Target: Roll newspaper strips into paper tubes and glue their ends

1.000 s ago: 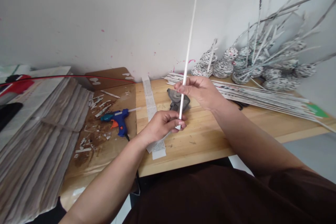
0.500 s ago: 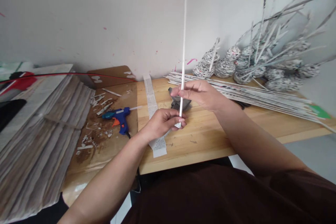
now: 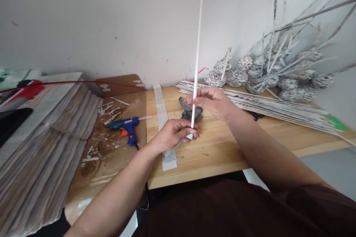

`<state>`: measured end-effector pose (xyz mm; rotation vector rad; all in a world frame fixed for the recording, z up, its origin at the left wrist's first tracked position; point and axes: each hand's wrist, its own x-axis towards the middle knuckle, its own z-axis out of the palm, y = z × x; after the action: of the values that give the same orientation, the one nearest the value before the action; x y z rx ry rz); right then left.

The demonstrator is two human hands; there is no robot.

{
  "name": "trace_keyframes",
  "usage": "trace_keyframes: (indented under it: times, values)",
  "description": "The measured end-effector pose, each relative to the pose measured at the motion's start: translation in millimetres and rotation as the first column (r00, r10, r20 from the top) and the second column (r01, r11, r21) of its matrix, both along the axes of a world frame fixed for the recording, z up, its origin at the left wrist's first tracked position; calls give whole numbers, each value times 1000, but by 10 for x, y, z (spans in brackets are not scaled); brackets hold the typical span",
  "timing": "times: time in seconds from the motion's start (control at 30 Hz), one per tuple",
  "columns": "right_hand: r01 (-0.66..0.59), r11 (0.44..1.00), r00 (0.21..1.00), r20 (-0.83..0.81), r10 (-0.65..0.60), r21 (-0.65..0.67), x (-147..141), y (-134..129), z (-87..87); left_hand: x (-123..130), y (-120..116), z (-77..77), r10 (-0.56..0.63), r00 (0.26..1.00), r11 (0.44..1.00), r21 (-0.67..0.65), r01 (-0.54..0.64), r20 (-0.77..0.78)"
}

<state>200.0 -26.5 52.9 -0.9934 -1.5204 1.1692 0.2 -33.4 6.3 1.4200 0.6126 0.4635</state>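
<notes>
A long thin white stick (image 3: 198, 40) stands nearly upright over the wooden table, tilted slightly right at its top. My left hand (image 3: 178, 133) pinches its lower end, where a bit of white paper shows between the fingers. Higher up, my right hand (image 3: 210, 102) has thumb and fingers closed round the same stick. Below my left hand lies a printed paper strip (image 3: 169, 161), and a longer strip (image 3: 159, 100) runs back toward the wall. Behind the stick is a dark grey cloth-like object (image 3: 198, 113), partly hidden by my hands.
A blue glue gun (image 3: 129, 127) lies among paper scraps on brown board (image 3: 111, 166) at left, beside a tall newspaper stack (image 3: 52, 155). Thin paper rods (image 3: 278, 109) lie at right, before several woven paper shapes (image 3: 237, 77). A red cable (image 3: 69, 82) crosses the left side.
The camera view has shifted slightly, so the table and wall marks sit lower. The stick's top leans a little more right; both hands keep their hold.
</notes>
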Motion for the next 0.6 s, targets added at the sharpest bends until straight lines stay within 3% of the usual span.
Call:
trace_keyframes:
  times: [0.1,0.27,0.4,0.6]
  values:
    - [-78,997,996,39,79,-27,-20,-9,15,2,6,-9,-5,1000,1000,-2,5,4]
    - [33,999,993,-115,-29,28,-8,-3,37,4,13,-42,-12,999,1000,-20,12,30]
    - [-158,987,986,44,158,-17,55,-18,61,-3,25,-74,-11,999,1000,-14,12,43]
    - [2,1000,998,-63,-2,7,43,-22,70,0,28,-71,6,999,1000,-25,-5,39]
